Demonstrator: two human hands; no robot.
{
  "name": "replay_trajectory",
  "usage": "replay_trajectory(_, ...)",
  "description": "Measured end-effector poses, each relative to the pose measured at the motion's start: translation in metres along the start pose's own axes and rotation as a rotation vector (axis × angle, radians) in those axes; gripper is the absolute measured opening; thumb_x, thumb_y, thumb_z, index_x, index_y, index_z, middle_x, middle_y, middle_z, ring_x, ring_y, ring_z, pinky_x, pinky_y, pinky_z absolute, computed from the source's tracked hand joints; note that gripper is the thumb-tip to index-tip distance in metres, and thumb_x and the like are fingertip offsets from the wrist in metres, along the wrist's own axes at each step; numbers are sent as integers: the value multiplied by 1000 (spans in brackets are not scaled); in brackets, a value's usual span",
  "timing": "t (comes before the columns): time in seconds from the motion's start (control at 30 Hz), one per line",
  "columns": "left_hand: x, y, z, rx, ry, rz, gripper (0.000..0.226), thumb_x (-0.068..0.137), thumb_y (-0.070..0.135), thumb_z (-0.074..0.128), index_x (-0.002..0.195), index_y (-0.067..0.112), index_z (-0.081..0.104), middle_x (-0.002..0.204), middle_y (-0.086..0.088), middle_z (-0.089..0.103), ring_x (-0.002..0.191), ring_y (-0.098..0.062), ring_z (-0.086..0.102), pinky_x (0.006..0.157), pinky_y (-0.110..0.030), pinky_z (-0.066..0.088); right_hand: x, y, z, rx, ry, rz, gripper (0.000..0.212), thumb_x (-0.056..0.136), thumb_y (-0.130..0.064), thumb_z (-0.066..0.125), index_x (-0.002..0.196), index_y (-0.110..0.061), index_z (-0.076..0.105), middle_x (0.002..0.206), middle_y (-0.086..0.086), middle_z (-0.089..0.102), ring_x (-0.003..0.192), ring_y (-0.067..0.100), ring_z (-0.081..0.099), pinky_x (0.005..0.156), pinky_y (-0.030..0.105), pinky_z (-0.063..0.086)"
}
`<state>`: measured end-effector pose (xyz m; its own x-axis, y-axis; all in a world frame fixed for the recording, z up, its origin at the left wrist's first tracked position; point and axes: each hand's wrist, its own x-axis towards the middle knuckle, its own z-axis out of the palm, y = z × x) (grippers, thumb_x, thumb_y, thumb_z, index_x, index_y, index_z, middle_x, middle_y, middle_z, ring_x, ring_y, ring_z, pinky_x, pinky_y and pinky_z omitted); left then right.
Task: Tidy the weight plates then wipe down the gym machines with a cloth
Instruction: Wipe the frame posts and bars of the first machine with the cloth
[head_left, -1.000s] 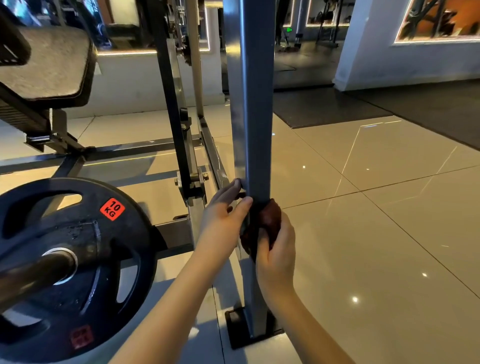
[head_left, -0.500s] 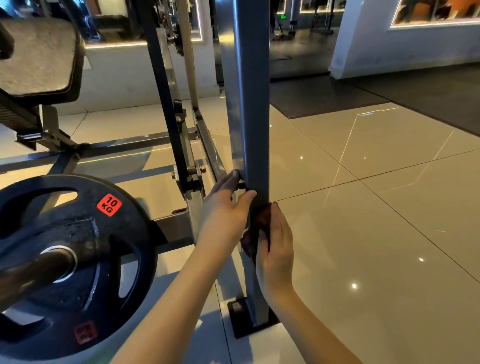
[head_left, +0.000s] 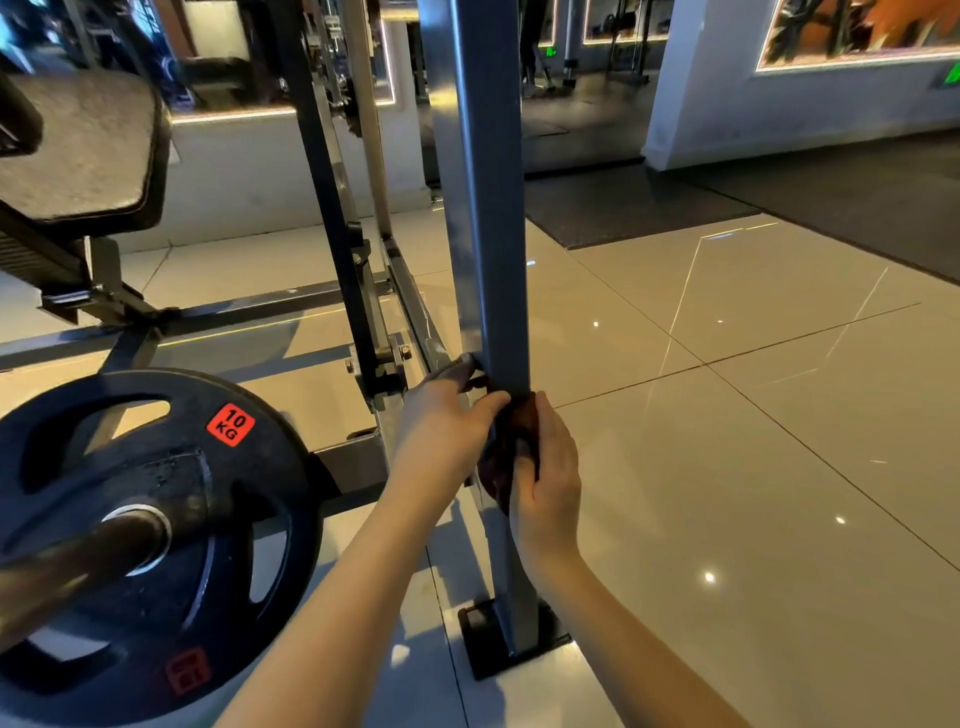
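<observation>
Cloth (head_left: 497, 470), a dark reddish-brown wad, is sitting against the lower part of the grey upright post (head_left: 485, 208) of the gym machine, well above the post's black foot plate (head_left: 480, 649). The right hand (head_left: 550, 483) is holding it there: the fingers (head_left: 525, 457) are curling over the cloth from the right and pressing it onto the near face of the post, so that only a strip of fabric is showing above the fingertips and a bulge is showing to their left. The left hand (head_left: 444, 426) is gripping the same post just above and to the left of the cloth, with its thumb lying across the near face, almost touching the top edge of the fabric, and its other fingers reaching round the post's left side. Both hands are thus lying close together at the same part of the post, with the cloth between them.

To the left, a black weight plate (head_left: 171, 519) bearing an orange 10 KG label (head_left: 230, 424) is hanging on a barbell sleeve (head_left: 67, 566) that is pointing towards the camera. A worn padded seat (head_left: 78, 150) is standing at the upper left, over the machine's dark frame rails. Glossy pale floor tiles (head_left: 727, 467) are reflecting small lights on the right, and a dark mat (head_left: 634, 208) is lying beyond them.
</observation>
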<state>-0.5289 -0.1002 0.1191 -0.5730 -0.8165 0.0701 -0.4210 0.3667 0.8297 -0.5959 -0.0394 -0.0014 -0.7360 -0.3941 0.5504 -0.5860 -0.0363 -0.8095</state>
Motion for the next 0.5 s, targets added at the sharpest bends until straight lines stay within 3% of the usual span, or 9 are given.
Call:
replay_trajectory(0.07, -1, 2, -2, -2, -19, -22, 51, 94, 31, 60, 141, 26, 44, 126, 2, 58, 91, -3, 51, 71, -12, 42, -1, -2, -2, 43, -35, 50, 42, 97, -27, 41, 137, -40, 34, 131, -20, 46, 117, -6, 43, 99, 0, 30)
replay_trajectory(0.17, -1, 4, -5, -5, -30, -49, 52, 92, 31, 63, 140, 24, 46, 129, -2, 57, 110, -17, 56, 89, -27, 51, -3, -6, -13, 63, -123, 152, 53, 100, -9, 44, 129, -51, 32, 123, -30, 44, 114, -7, 45, 95, -2, 29)
replay_trajectory(0.23, 0, 8, -7, 6, -41, -77, 53, 91, 31, 65, 140, 22, 47, 126, -4, 59, 107, -18, 57, 93, -33, 51, 4, -10, -21, 60, -176, 203, 46, 101, -8, 44, 128, -45, 40, 121, -21, 51, 115, 1, 49, 97, 1, 32)
replay_trajectory(0.4, -7, 12, -7, -58, -35, -134, 46, 91, 28, 65, 133, 13, 52, 111, -6, 61, 97, -19, 59, 84, -29, 51, 24, -31, -38, 112, -300, 319, 30, 104, -16, 40, 126, -32, 54, 120, -8, 61, 112, 6, 56, 103, 29, 47)
replay_trajectory(0.5, -8, 13, -6, -56, -22, -133, 48, 91, 28, 65, 134, 11, 52, 120, -11, 61, 106, -22, 60, 85, -28, 50, 34, -39, -42, 86, -317, 344, 27, 104, -17, 41, 127, -23, 54, 122, -1, 55, 113, 10, 53, 99, 21, 46)
